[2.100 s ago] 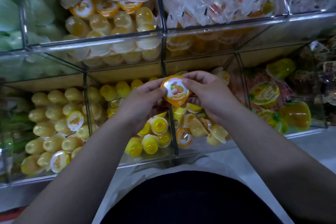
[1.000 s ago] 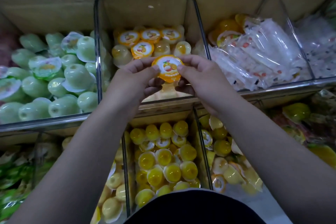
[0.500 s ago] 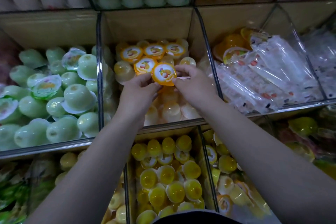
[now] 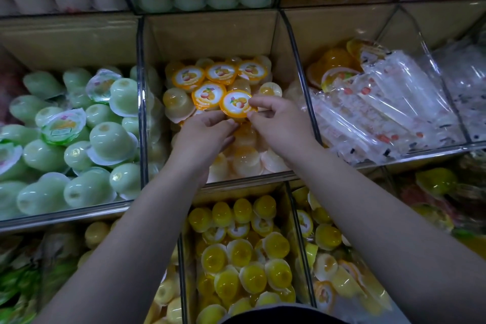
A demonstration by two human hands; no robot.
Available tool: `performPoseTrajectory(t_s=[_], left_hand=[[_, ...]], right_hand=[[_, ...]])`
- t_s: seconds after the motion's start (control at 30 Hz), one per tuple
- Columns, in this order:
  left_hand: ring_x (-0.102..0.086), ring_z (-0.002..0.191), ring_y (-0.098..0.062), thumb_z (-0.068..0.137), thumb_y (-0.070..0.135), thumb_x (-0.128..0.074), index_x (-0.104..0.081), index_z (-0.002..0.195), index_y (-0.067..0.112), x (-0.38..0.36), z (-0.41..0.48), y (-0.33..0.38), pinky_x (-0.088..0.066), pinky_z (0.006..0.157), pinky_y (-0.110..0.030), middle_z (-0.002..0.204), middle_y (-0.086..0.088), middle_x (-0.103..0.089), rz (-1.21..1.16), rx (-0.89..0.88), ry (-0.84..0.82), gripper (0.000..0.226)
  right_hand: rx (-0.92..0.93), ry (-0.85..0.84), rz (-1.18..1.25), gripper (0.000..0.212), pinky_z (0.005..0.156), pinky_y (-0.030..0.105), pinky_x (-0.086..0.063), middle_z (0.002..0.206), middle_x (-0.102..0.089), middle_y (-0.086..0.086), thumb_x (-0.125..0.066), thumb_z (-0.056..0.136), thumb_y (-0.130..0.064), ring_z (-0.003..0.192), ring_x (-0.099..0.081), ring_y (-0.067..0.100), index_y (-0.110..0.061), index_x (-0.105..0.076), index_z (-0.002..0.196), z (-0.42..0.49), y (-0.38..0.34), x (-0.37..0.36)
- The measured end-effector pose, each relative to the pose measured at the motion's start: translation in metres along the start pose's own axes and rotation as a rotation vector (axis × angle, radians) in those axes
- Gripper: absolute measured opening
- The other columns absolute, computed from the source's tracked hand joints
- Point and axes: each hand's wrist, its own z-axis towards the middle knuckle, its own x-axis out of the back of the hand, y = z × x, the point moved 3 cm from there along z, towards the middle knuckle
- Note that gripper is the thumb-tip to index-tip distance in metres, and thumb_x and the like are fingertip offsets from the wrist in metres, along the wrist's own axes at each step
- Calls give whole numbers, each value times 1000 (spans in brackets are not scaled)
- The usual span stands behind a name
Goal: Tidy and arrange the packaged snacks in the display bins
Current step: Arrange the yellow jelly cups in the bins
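Observation:
An orange-lidded jelly cup (image 4: 236, 106) is pinched between my left hand (image 4: 206, 134) and my right hand (image 4: 278, 123), lid up. It sits low in the middle bin (image 4: 210, 37), right beside a lid-up cup (image 4: 208, 95) and in front of a row of three more lid-up orange cups (image 4: 221, 72). Pale orange cups lie jumbled under and around my hands, partly hidden by them.
Green jelly cups (image 4: 105, 139) fill the bin to the left. Clear wrapped packets (image 4: 381, 113) fill the bin to the right. Yellow jelly cups (image 4: 242, 258) lie in the lower bins. Metal-edged clear dividers (image 4: 142, 113) separate the bins.
Both hands carried the orange cup up from the lower bins and forward into the middle bin, then lowered it beside the lid-up cups.

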Motion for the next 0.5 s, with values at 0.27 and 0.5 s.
performPoseTrajectory(t_s=[0.27,0.5], left_hand=[[-67,92,-12,94,5,-51,-72,66,22,6,-2,-1,-54,75,-21,84,5,-72,-98,18,139,39],[-64,89,-17,95,5,-52,-65,90,13,13,0,-4,-54,64,-20,91,-5,-63,-159,92,205,16]], right_hand=[[-14,-20,47,36,81,10,-39,126,-58,-10,-56,97,-30,115,-52,3,-20,-60,131,-2,-5,0],[-47,-33,116,34,91,22,-47,113,-58,-10,-51,99,-32,110,-54,6,-20,-60,130,-7,-8,3]])
